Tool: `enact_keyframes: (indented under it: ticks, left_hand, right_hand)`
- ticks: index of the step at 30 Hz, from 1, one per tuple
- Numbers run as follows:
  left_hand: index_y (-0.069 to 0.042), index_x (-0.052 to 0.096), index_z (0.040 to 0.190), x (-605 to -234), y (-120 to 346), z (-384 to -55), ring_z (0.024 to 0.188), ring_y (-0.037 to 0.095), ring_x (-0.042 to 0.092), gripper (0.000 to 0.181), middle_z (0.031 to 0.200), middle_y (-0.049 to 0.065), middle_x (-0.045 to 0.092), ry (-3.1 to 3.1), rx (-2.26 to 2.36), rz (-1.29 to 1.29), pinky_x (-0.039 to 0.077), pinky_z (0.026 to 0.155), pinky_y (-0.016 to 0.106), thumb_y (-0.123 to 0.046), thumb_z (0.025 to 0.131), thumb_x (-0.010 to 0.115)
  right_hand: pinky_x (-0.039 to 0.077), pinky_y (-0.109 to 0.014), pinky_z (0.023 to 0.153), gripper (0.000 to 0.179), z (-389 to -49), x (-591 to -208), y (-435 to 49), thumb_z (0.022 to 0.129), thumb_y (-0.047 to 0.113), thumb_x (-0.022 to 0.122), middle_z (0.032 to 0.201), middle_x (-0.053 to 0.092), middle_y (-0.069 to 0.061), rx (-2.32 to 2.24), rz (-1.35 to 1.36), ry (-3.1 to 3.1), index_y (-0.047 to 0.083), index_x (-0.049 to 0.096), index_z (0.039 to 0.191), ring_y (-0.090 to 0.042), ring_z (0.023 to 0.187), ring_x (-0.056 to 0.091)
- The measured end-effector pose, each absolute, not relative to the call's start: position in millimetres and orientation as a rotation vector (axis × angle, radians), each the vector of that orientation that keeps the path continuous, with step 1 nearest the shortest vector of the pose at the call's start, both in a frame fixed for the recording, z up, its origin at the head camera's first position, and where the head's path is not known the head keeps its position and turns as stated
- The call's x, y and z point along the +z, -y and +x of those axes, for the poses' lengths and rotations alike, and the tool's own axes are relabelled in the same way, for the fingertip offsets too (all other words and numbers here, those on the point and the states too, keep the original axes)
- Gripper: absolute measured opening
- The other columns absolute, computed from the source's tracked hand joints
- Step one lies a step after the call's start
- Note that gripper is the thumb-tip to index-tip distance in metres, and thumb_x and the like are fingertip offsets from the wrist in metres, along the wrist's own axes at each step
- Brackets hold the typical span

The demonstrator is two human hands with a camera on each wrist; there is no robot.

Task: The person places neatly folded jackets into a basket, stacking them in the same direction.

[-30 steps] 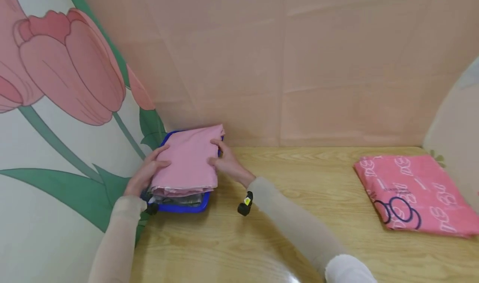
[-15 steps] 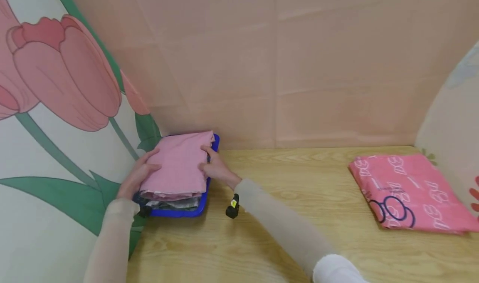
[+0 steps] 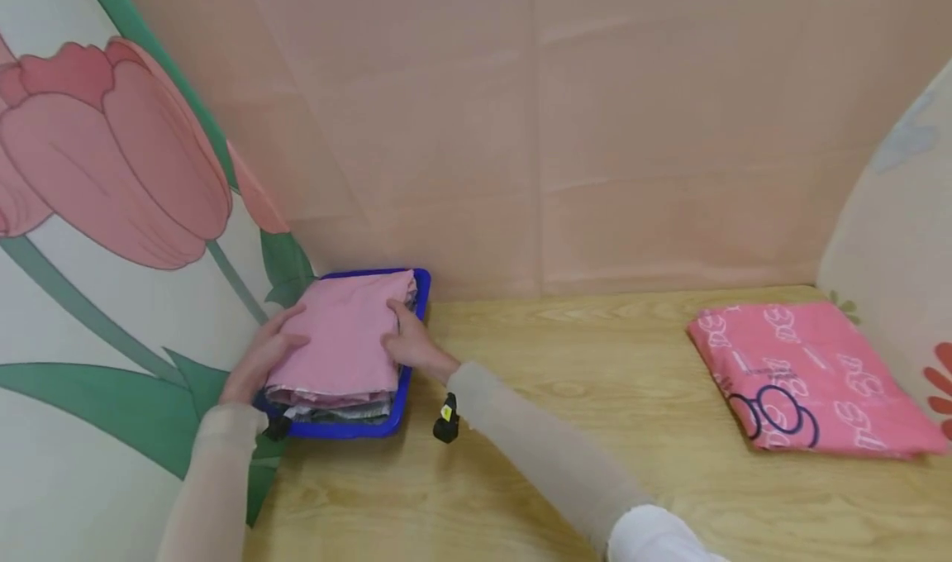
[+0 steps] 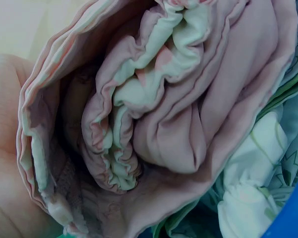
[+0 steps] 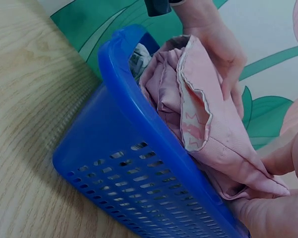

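A folded pink cloth (image 3: 338, 331) lies over the blue basket (image 3: 402, 405) at left in the head view. My left hand (image 3: 260, 359) grips its left side, thumb on top. On the opposite side my right hand (image 3: 416, 343) pinches the edge; the right wrist view shows its thumb and fingers around a corner of the pink cloth (image 5: 223, 144). Rolled layers with a pale, ruffled edge show at the near end in the left wrist view. Beneath, the basket holds green-and-white patterned cloth (image 4: 253, 203), mostly covered by the pink one.
Another folded pink cloth (image 3: 811, 380), with white lettering and dark blue rings, lies on the wooden table (image 3: 565, 380) at right. A tulip-printed panel (image 3: 111, 215) stands close along the basket's left side, and a plain pinkish backdrop (image 3: 535, 132) rises behind the table.
Both hands have shifted the pink cloth slightly left over the basket, so more of the right rim shows. The head view has turned a little, and the lettered cloth stays put on the table.
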State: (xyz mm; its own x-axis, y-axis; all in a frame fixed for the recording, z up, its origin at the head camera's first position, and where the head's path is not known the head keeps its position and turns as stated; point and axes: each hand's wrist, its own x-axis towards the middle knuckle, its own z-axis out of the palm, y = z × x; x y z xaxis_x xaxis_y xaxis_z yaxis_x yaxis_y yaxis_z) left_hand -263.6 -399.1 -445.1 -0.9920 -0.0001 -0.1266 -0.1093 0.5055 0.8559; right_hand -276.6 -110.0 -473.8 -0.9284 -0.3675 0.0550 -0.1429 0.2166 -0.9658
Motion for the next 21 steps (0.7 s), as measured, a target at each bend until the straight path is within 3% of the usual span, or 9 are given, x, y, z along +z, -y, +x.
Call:
enact_keyframes:
  ticks: [7, 13, 18, 21]
  left_hand:
    - [-0.005, 0.026, 0.169, -445.3, 401.5, -262.0, 0.162, 0.049, 0.01, 0.077, 0.176, 0.027, 0.013, -2.649, 1.487, -0.094, 0.008, 0.131, 0.064, -0.004, 0.101, 0.062]
    - [-0.007, 0.027, 0.169, -441.3, 398.4, -261.4, 0.161, 0.05, 0.015, 0.078, 0.175, 0.029, 0.017, -2.671, 1.427, -0.115, 0.013, 0.13, 0.066, -0.006, 0.1, 0.064]
    - [-0.009, 0.028, 0.169, -439.6, 395.4, -265.6, 0.161, 0.052, 0.015, 0.079, 0.174, 0.03, 0.018, -2.7, 1.353, -0.119, 0.013, 0.129, 0.068, -0.009, 0.099, 0.065]
    - [-0.008, 0.029, 0.169, -443.1, 394.9, -265.5, 0.16, 0.053, 0.016, 0.078, 0.174, 0.03, 0.019, -2.728, 1.291, -0.124, 0.014, 0.129, 0.069, -0.011, 0.1, 0.065]
  right_hand:
    - [0.045, -0.041, 0.117, 0.074, -277.9, -478.0, 117.5, 0.095, -0.004, 0.057, 0.164, 0.046, -0.022, -1.775, -0.471, -2.305, 0.001, 0.034, 0.165, -0.03, 0.135, 0.051]
    - [0.052, -0.04, 0.107, 0.075, -278.1, -477.8, 118.0, 0.096, -0.006, 0.056, 0.165, 0.044, -0.02, -1.768, -0.448, -2.265, 0.001, 0.031, 0.166, -0.032, 0.135, 0.05]
    - [0.046, -0.041, 0.115, 0.074, -277.0, -475.2, 118.1, 0.096, -0.006, 0.056, 0.165, 0.044, -0.022, -1.752, -0.454, -2.288, 0.0, 0.031, 0.165, -0.032, 0.134, 0.05]
    - [0.052, -0.041, 0.106, 0.074, -276.7, -476.8, 118.8, 0.098, -0.006, 0.054, 0.167, 0.041, -0.022, -1.755, -0.449, -2.243, -0.001, 0.028, 0.167, -0.033, 0.136, 0.05]
